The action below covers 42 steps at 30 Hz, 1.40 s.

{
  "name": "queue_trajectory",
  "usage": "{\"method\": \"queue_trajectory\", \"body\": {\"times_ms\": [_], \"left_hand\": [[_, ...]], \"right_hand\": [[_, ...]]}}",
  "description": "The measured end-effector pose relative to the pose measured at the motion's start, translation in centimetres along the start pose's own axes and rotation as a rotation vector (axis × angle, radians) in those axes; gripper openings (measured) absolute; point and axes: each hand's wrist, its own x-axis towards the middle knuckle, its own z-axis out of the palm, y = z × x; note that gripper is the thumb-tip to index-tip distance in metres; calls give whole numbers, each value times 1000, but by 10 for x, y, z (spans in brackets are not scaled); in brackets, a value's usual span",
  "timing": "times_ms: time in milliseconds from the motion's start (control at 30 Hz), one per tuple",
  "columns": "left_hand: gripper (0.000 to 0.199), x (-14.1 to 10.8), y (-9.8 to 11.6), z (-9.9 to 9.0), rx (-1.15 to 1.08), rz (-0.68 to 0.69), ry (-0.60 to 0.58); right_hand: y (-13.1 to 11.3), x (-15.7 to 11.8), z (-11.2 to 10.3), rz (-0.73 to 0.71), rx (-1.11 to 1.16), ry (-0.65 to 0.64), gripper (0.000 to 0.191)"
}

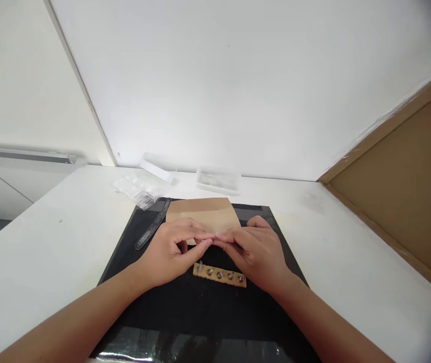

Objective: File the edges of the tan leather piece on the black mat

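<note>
Both hands meet above the black mat (200, 312), their fingertips pinched together and touching. My left hand (175, 247) is closed, thumb against forefinger. My right hand (255, 249) is closed the same way, its fingertips against those of the left. Anything between them is too small or hidden to make out. Behind the fingers lies a sheet of brown paper (203, 209), partly covered by the hands. Just below them sits a tan strip (220, 275) with several small round metallic mounts; a small clear piece (200, 266) stands at its left end.
A curved dark nail file (152, 224) lies left of the paper. Clear plastic bags (137, 189), a narrow white box or lid (157, 169) and a translucent tray (218, 181) are at the back of the white table (351, 242). A brown-framed panel (396, 146) rises on the right.
</note>
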Motion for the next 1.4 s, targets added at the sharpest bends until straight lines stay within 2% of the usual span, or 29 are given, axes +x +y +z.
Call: {"method": "queue_trajectory", "body": {"times_ms": [267,433,767,933,1067,1400], "left_hand": [[22,0,2,2,28,37,57],[16,0,3,3,-11,-9,65],[15,-4,-1,4,-52,-135,125],[21,-5,-5,5,-133,-197,116],[20,-4,-4,4,-169,-194,75],[30,-6,-7,8,-203,-272,94]], "right_hand": [[-4,0,5,1,-4,37,12],[-8,3,1,-62,-39,42,6],[-9,5,-6,-98,4,23,22],[-8,0,-3,-117,68,-1,10],[-9,1,-3,-151,88,14,10],[-16,6,-4,-102,111,46,13]]}}
